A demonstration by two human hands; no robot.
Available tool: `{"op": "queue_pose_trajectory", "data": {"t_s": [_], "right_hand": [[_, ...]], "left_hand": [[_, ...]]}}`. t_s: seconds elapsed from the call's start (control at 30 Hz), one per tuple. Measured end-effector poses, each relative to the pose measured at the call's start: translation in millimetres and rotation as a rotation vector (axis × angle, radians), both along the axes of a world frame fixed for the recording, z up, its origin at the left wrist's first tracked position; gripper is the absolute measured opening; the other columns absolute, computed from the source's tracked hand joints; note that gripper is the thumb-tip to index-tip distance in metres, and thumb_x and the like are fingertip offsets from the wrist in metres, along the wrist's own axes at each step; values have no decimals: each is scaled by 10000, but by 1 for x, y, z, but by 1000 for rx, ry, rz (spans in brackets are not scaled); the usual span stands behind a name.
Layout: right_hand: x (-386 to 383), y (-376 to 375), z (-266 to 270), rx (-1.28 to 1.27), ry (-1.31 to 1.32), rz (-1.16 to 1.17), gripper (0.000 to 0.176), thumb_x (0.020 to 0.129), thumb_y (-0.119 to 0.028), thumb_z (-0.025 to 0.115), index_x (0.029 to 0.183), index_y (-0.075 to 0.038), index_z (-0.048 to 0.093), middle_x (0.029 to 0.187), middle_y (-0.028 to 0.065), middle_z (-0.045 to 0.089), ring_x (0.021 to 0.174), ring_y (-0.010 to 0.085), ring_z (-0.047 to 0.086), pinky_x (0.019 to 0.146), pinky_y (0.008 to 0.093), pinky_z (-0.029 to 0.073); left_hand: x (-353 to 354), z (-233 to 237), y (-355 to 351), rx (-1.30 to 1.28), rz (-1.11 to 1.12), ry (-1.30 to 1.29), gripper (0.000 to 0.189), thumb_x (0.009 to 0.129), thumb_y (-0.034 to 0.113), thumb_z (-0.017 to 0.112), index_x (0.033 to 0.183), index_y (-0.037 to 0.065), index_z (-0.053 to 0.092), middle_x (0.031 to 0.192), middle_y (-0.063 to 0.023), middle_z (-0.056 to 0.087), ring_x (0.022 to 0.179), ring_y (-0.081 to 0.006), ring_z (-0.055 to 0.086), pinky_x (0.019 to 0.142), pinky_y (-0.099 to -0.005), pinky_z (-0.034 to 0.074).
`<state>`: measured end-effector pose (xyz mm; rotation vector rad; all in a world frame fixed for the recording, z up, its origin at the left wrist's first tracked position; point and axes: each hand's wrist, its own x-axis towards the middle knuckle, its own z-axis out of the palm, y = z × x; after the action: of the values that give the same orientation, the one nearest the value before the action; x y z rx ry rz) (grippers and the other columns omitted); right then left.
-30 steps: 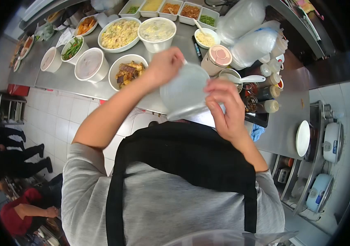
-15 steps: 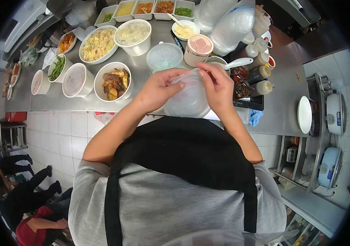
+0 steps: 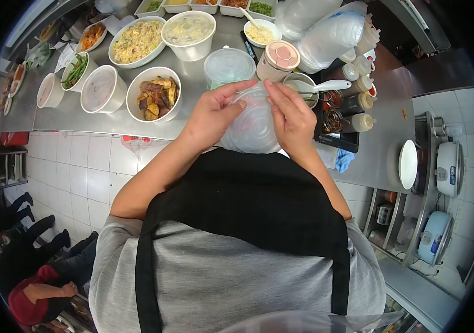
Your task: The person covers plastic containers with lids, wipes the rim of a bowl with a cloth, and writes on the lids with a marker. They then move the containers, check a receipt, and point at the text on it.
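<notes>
Between my two hands is a translucent round plastic lid (image 3: 255, 106), tilted above the counter's front edge. My left hand (image 3: 213, 115) grips its left side, thumb on the near face and fingers behind. At its upper right edge, my right hand (image 3: 293, 114) pinches the rim between thumb and fingers. More clear round lids (image 3: 252, 139) lie just below, against my black apron. Beyond my hands stand a lidded tub (image 3: 229, 66) and a pink-topped canister (image 3: 279, 57). To the left sits a white bowl of fried eggplant pieces (image 3: 156, 97), uncovered.
Lidded white bowls (image 3: 103, 91), a green bean bowl (image 3: 76, 73), fried rice (image 3: 138, 44) and a covered soup tub (image 3: 188, 33) line the left. Sauce bottles (image 3: 356, 123) and a white spoon (image 3: 331, 85) are at right. Other people (image 3: 39, 291) stand lower left.
The view has shifted slightly, with the counter things higher in it. My fingers have moved along the lid's upper edge, my right fingers straighter, and the lid is tilted differently.
</notes>
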<state>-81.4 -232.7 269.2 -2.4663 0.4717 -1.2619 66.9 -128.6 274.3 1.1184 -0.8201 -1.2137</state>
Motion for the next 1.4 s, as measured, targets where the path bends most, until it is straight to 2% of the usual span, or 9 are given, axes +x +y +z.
{"op": "queue_pose_trajectory", "data": {"t_s": [0.27,0.7,0.83,0.9,0.97,1.07,1.23,1.33,1.4], "right_hand": [[4,-13,33,577,23,175,113,739,-41,678,841,-55,630,834,99,612,785,275,612,701,335,491],[-26,6,31,-114,38,11,90,734,-155,644,780,-139,569,920,47,493,932,253,496,866,414,352],[-40,19,43,37,-25,229,134,695,-64,640,804,-114,580,930,72,527,913,264,533,806,405,416],[-43,19,32,148,61,294,182,706,-16,622,865,-101,597,812,70,544,736,263,575,631,349,469],[-30,11,23,160,-86,201,180,777,-5,607,939,-80,588,733,54,549,598,190,565,508,301,448],[-11,8,25,992,22,261,141,877,-79,602,1005,-43,556,791,-3,573,646,29,505,548,202,415],[56,16,-4,1016,116,547,216,862,-61,607,1074,-31,584,774,-17,574,643,33,513,577,186,422],[119,20,-23,942,155,669,261,850,-60,616,1109,-29,601,777,-7,594,652,46,519,589,191,428],[159,24,-24,977,180,710,295,839,-56,623,1132,-29,605,786,4,609,665,58,522,606,198,434]], "left_hand": [[27,14,-32,34,-115,-176,176,884,125,572,1039,44,591,895,6,589,833,-56,531,732,-206,423],[22,21,-63,223,-331,-215,56,838,125,530,826,99,578,744,54,541,663,-44,476,588,-184,361],[62,-6,-100,164,-168,-397,146,872,180,507,745,109,519,649,62,440,577,-60,399,520,-237,326],[107,-24,-130,196,-52,-784,163,857,216,553,758,87,544,650,52,491,567,-43,439,498,-216,353],[142,-41,-147,171,115,-1408,293,860,270,563,1006,25,626,798,-107,649,751,-189,605,687,-308,469],[152,4,-106,115,331,-1375,356,877,287,558,1119,29,599,899,-146,657,820,-238,616,761,-316,470],[173,45,18,21,589,-1084,350,910,277,527,1176,56,580,952,-54,659,802,-121,582,716,-255,456],[170,20,89,184,478,-925,353,916,282,524,1211,93,563,955,6,641,775,-61,538,669,-215,427],[143,2,112,269,540,-746,383,866,308,603,1158,60,587,728,-13,584,712,-86,542,676,-257,439]]}}
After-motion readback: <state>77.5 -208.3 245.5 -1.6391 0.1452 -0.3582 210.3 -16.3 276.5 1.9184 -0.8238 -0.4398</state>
